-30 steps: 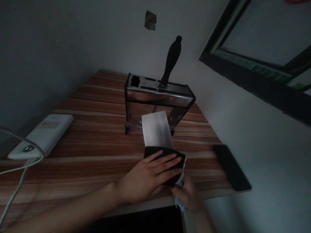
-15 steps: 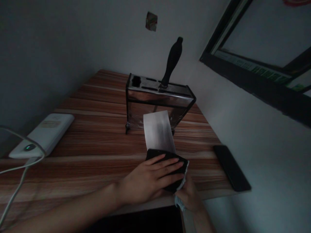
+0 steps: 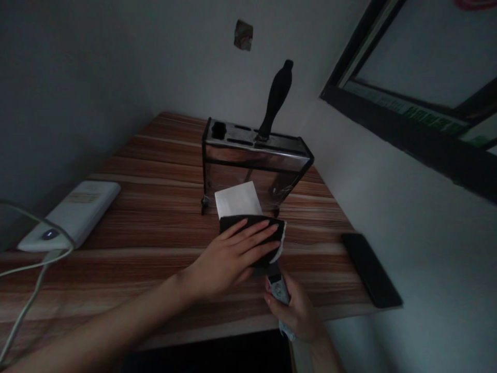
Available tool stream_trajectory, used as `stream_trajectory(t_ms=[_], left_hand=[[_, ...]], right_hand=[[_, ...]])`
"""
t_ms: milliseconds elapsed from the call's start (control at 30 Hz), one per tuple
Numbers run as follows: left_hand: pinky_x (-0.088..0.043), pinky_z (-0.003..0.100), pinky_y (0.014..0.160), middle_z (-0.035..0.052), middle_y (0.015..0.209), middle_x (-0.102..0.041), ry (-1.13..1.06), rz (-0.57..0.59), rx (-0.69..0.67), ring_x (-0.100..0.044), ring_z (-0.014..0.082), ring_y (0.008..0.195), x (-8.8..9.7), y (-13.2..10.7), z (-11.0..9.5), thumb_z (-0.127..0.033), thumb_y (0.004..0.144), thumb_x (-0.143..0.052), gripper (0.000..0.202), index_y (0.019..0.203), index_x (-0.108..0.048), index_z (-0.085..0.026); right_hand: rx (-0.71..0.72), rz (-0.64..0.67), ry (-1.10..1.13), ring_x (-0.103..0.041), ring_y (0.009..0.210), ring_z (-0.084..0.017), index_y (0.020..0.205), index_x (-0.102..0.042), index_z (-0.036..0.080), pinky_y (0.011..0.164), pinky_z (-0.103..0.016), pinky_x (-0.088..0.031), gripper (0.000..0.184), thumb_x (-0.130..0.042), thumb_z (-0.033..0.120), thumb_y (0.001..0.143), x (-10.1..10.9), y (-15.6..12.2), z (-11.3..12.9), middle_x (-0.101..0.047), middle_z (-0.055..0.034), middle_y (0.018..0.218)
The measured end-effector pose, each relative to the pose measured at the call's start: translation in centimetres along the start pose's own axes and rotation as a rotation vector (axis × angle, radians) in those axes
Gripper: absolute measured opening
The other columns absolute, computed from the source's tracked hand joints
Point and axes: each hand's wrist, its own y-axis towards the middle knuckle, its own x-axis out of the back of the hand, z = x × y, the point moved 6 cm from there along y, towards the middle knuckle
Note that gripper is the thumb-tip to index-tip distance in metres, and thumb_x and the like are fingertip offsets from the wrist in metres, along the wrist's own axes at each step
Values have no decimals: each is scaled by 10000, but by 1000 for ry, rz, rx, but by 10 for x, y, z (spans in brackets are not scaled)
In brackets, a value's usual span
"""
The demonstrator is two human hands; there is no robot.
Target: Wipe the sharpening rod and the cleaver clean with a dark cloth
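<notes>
A cleaver with a broad pale metal blade [image 3: 237, 200] points away from me above the table. My right hand [image 3: 297, 311] is closed round its light grey-blue handle [image 3: 278, 290]. A black cloth [image 3: 254, 233] with a whitish edge lies folded over the middle of the blade. My left hand [image 3: 229, 256] presses this cloth onto the blade, its fingers lying across the top; the thumb is mostly hidden below. Just beyond the blade tip stands a knife block [image 3: 256, 155] with clear sides, a slotted metal top and one black-handled tool [image 3: 276, 98] upright in it.
On the left of the wood-striped table [image 3: 155, 228] lies a white power bank [image 3: 73, 215] with a cable [image 3: 31, 300] plugged in. A black phone [image 3: 370, 269] lies at the right edge. Walls enclose the far side, and a dark-framed panel [image 3: 399, 127] hangs at right.
My left hand and the cloth have moved forward and left along the blade, covering more of it. The part near the handle is now uncovered, and the blade has shifted slightly left.
</notes>
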Motion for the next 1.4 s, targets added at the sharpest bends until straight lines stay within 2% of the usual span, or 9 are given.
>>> stream_trajectory(t_ms=[300,833,1133,1267,1400], left_hand=[[-138,434,1105,41,1474,-226,59,-64,123,-164,200,1359,19,0,23,-118,832,-466,554,1359,-319,-199],[-146,419,1106,62,1467,-244,124,-199,269,-180,186,1356,47,-4,55,-128,874,-368,467,1338,-350,-176],[-133,445,1103,70,1474,-223,165,-227,285,-142,205,1364,42,-6,54,-129,878,-375,465,1340,-356,-176],[-122,461,1102,66,1472,-226,155,-191,262,-139,214,1364,36,-5,48,-112,867,-390,487,1347,-348,-182],[-125,459,1103,51,1468,-242,117,-112,168,-141,212,1364,20,-3,32,-94,840,-427,535,1356,-332,-197]], right_hand=[[10,25,-44,-454,629,-112,832,-496,189,593,-224,-384,87,-523,191,749,-2,-1,3,-485,20,706],[32,65,-118,-449,617,-109,793,-498,192,575,-218,-377,82,-525,174,718,-3,-2,8,-482,27,681],[23,76,-104,-465,615,-109,800,-499,190,574,-215,-387,95,-525,162,713,-3,-1,7,-494,26,684],[36,40,-100,-464,618,-108,799,-503,188,577,-214,-388,86,-529,165,720,-2,-1,8,-499,24,688],[20,24,-48,-446,614,-110,799,-495,181,576,-219,-384,72,-530,181,735,-1,-1,9,-479,22,679]])
